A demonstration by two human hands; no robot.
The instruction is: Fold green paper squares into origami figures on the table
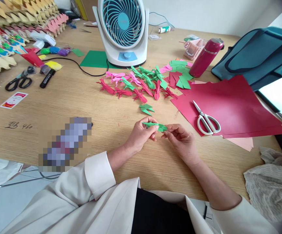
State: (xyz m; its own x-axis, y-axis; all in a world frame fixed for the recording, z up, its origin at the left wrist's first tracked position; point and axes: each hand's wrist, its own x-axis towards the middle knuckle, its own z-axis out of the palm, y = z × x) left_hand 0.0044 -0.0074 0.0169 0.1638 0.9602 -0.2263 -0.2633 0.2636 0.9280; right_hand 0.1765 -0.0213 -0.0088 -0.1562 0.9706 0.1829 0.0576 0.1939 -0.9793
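A small folded green paper piece (160, 127) is held between my two hands above the near part of the table. My left hand (141, 132) grips its left and middle part, thumb on top. At its right tip, my right hand (182, 140) pinches the paper between thumb and fingers. Just beyond my hands lies another folded green paper piece (147, 109). Farther back is a loose group of finished-looking folded paper figures in red (139, 95), green (150, 78) and pink (115, 76).
White-handled scissors (208, 123) rest on red paper sheets (231, 104) at right. Behind stand a fan (125, 42), a red flask (205, 58) and a teal bag (258, 55). Black-handled scissors (19, 82), a marker (47, 78) and a card (13, 100) lie left. A crumpled cloth (267, 185) sits at lower right.
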